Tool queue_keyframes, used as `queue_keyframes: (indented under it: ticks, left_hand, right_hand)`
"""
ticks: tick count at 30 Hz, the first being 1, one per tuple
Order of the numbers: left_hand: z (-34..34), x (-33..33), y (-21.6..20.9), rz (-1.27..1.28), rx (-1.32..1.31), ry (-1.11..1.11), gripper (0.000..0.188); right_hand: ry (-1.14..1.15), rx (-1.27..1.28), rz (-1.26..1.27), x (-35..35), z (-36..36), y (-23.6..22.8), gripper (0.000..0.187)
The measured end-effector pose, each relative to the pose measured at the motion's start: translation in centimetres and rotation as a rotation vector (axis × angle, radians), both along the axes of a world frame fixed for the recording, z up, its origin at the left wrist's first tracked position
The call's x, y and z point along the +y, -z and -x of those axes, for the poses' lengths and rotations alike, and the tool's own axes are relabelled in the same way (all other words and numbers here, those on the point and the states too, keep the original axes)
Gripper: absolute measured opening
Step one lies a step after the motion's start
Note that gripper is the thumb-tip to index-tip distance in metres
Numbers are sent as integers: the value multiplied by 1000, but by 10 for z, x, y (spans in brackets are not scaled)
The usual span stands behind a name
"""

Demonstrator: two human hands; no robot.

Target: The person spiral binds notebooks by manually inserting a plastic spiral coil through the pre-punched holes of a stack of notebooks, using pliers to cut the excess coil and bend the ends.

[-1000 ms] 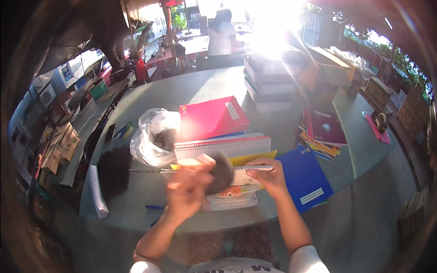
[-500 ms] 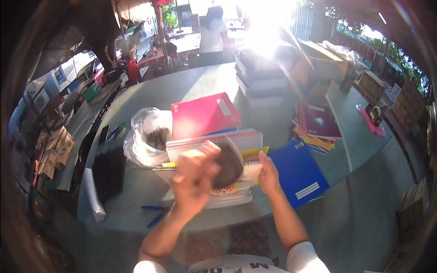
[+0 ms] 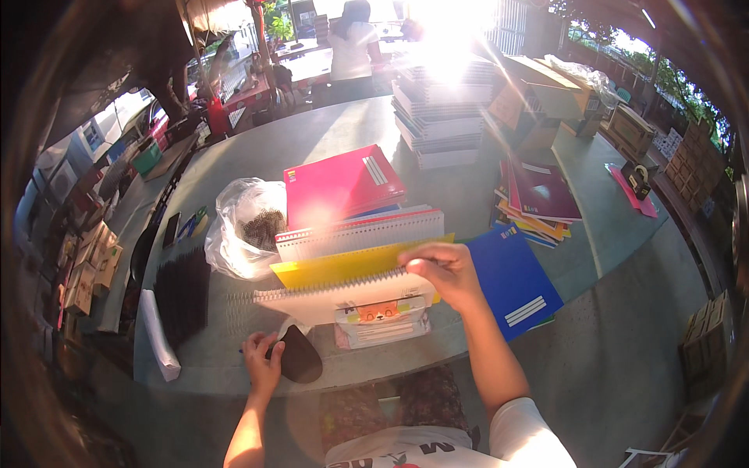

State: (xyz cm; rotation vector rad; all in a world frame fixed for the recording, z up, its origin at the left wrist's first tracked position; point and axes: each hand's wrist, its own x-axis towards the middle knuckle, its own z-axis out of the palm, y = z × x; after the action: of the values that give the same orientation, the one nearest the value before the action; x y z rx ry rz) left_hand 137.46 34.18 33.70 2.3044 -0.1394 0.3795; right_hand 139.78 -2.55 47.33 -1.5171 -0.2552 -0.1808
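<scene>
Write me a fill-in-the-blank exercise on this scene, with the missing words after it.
The hand nearest the dark, rounded pad is the person's ____ hand.
The right hand holds the white notebook pages by the top edge, in front of a ____ sheet.
The large notebook lying just right of the right forearm is ____.
The flat thing under the tape dispenser is ____.

Missing words: left; yellow; blue; pink.

Your dark rounded piece [image 3: 302, 359] looks dull and matt. The white notebook [image 3: 312, 306] before you is made of paper. Your clear bag [image 3: 225, 234] is thin, crinkly, shiny plastic. The red cover [image 3: 331, 183] looks smooth and glossy. Your table [image 3: 226, 343] looks smooth.
</scene>
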Motion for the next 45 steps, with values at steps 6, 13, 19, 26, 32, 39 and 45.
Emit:
queue_keyframes:
  ticks: [6,13,19,26,32,39,45]
  left_hand:
    - [9,-75,-120,-445,-909,372,28]
    - [-34,-149,-202,-888,-402,668,25]
    - [-48,-158,-209,-655,-396,733,15]
    - [-47,-168,-219,-740,-241,725,18]
    - [-48,-192,-198,-538,-246,808,28]
    - [-50,-238,-180,-357,-314,924,18]
    - [-54,-234,-179,-260,-272,953,13]
  right_hand:
    - [-31,-78,-146,2,-2,-7,31]
    - [43,29,-26,-4,15,13,24]
    - [91,41,-153,4,9,19,18]
    - [42,-12,-243,3,16,19,21]
    - [51,13,-238,5,14,35,21]
    - [222,-78,213,-6,20,45,6]
    - [163,-124,107,-4,21,36,12]
